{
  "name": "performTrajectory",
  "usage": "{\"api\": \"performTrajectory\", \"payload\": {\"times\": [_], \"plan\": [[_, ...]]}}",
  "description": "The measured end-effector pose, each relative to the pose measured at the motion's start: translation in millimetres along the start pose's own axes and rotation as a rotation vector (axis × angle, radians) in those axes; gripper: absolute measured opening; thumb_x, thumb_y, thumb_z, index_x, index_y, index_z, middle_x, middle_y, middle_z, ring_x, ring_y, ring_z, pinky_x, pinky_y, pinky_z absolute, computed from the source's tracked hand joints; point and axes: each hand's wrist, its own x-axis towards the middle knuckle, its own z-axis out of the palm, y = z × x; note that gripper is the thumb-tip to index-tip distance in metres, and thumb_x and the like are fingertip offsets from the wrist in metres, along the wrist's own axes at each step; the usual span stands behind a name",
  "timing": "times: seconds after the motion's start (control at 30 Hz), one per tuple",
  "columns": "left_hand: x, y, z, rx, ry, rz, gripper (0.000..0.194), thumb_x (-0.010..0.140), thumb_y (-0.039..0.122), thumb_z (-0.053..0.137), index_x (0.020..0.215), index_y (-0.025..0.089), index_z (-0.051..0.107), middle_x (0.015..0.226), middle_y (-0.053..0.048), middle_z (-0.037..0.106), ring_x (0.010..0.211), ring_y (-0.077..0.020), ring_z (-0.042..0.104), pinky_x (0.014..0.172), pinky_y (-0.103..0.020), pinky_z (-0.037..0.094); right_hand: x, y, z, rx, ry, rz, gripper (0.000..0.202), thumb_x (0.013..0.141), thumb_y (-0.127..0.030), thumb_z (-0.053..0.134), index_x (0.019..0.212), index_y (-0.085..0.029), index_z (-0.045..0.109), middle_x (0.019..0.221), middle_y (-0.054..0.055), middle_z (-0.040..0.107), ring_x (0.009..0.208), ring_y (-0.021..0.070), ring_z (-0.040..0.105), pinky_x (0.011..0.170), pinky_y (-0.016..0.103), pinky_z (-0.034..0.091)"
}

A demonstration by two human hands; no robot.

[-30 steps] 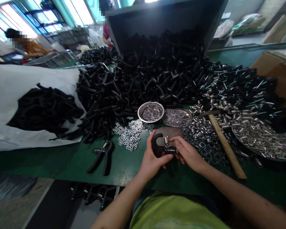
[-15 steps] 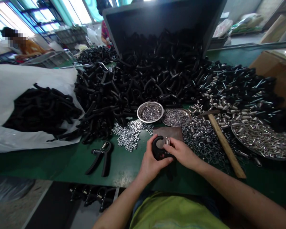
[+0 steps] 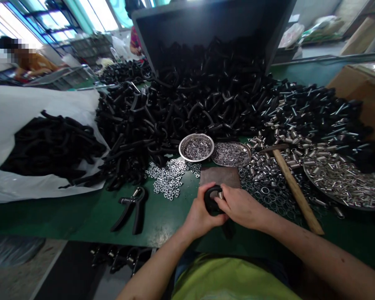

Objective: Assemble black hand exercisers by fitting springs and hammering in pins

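Note:
My left hand (image 3: 197, 214) is wrapped round a curved black plastic handle (image 3: 210, 199), part of a hand grip like the one lying to the left. My right hand (image 3: 240, 205) pinches a coiled metal spring (image 3: 220, 194) and presses it against the open hook of that handle. Fingers hide most of the spring's lower end. Just beyond both hands a flat metal plate (image 3: 220, 176) lies on the green table (image 3: 90, 218). An assembled hand grip (image 3: 131, 209) rests off to the left, its two legs spread.
A hammer (image 3: 295, 187) lies among springs and rings at right. Nuts (image 3: 168, 179), a steel bowl (image 3: 196, 158) and an oval tray (image 3: 231, 154) of small parts sit ahead. Black handles (image 3: 187, 104) are heaped behind, before a grey bin (image 3: 143, 37). A co-worker (image 3: 34, 62) sits far left.
My right hand has brought the spring leftward into the handle's hook. The handle has turned in my left hand, and both hands are now closer together.

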Motion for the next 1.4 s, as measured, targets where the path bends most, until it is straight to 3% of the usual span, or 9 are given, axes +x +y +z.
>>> {"api": "performTrajectory", "payload": {"times": [0.17, 0.3, 0.47, 0.67, 0.93, 1.1, 1.2, 1.3, 1.4], "plan": [[32.1, -14.9, -2.5, 0.207, -0.006, -0.028, 0.066, 0.068, 0.031, 0.073, 0.126, 0.022, 0.041, 0.11, -0.005, 0.06, 0.095, -0.0207, 0.06, 0.083, -0.034, 0.047, 32.9, 31.8, -9.8, -0.125, -0.143, -0.015, 0.035, 0.087, -0.044, 0.046, 0.077, -0.018, 0.067, 0.075, 0.01, 0.07, 0.067, 0.0213, 0.064, 0.058, 0.029, 0.041], [82.3, -14.1, -38.7, 0.625, 0.2, 0.124, 0.027, 0.086, 0.029, 0.051, 0.108, 0.017, 0.06, 0.109, -0.009, 0.061, 0.105, -0.0208, 0.055, 0.092, -0.033, 0.042, 80.3, 44.3, -28.8, -0.205, -0.047, -0.033, 0.021, 0.085, -0.035, 0.053, 0.082, -0.023, 0.07, 0.082, 0.008, 0.071, 0.077, 0.0221, 0.063, 0.065, 0.031, 0.043], [151.8, -6.5, -81.2, 1.116, 0.136, -0.191, 0.024, 0.083, 0.025, 0.051, 0.093, 0.017, 0.07, 0.103, -0.014, 0.066, 0.106, -0.0273, 0.057, 0.091, -0.037, 0.044, 153.2, 33.8, -35.0, -0.265, 0.106, -0.018, 0.023, 0.088, -0.021, 0.048, 0.09, -0.015, 0.069, 0.104, 0.015, 0.066, 0.112, 0.0287, 0.049, 0.086, 0.038, 0.042], [190.0, -11.9, -84.1, 1.144, 0.035, -0.321, 0.025, 0.07, 0.024, 0.065, 0.091, 0.013, 0.071, 0.095, -0.018, 0.07, 0.095, -0.0323, 0.064, 0.08, -0.04, 0.05, 199.5, 24.9, -16.8, -0.332, 0.089, 0.007, 0.034, 0.088, -0.034, 0.055, 0.117, -0.016, 0.055, 0.118, 0.009, 0.056, 0.101, 0.0205, 0.057, 0.084, 0.041, 0.049], [182.4, -15.0, -86.9, 1.048, 0.059, -0.234, 0.022, 0.074, 0.024, 0.061, 0.092, 0.018, 0.07, 0.1, -0.014, 0.07, 0.1, -0.0285, 0.062, 0.086, -0.037, 0.047, 194.1, 32.0, -14.0, -0.187, 0.134, -0.02, 0.025, 0.086, -0.021, 0.054, 0.106, -0.007, 0.062, 0.104, 0.018, 0.065, 0.101, 0.026, 0.059, 0.087, 0.037, 0.045], [172.6, -6.1, -95.5, 0.885, 0.146, -0.136, 0.026, 0.084, 0.027, 0.05, 0.104, 0.018, 0.065, 0.099, -0.008, 0.07, 0.091, -0.0208, 0.064, 0.082, -0.031, 0.048, 175.8, 36.6, -27.2, -0.004, 0.208, -0.043, 0.023, 0.085, -0.017, 0.048, 0.101, -0.013, 0.065, 0.099, 0.009, 0.069, 0.091, 0.0192, 0.062, 0.079, 0.028, 0.044], [145.4, -4.7, -91.9, 0.5, 0.139, -0.106, 0.031, 0.085, 0.031, 0.051, 0.11, 0.016, 0.062, 0.094, -0.006, 0.071, 0.078, -0.015, 0.065, 0.072, -0.026, 0.05, 142.1, 44.0, -30.2, 0.098, 0.237, -0.095, 0.023, 0.086, -0.019, 0.047, 0.099, -0.017, 0.066, 0.098, 0.004, 0.068, 0.091, 0.0141, 0.061, 0.081, 0.024, 0.043], [102.5, -9.0, -76.7, 0.056, 0.077, -0.13, 0.028, 0.08, 0.035, 0.059, 0.097, 0.014, 0.066, 0.084, -0.006, 0.071, 0.071, -0.0154, 0.064, 0.066, -0.027, 0.05, 100.5, 52.7, -21.2, 0.282, 0.267, -0.146, 0.022, 0.086, -0.014, 0.046, 0.094, -0.016, 0.066, 0.097, 0.005, 0.067, 0.093, 0.0144, 0.059, 0.085, 0.027, 0.042], [61.4, -16.1, -54.0, 0.067, -0.024, -0.12, 0.024, 0.079, 0.037, 0.06, 0.085, 0.016, 0.068, 0.077, -0.004, 0.069, 0.07, -0.0163, 0.062, 0.065, -0.027, 0.048, 69.9, 58.2, -4.6, 0.435, 0.233, -0.104, 0.018, 0.085, -0.014, 0.047, 0.094, -0.015, 0.062, 0.091, 0.006, 0.066, 0.086, 0.0151, 0.059, 0.079, 0.03, 0.043]]}}
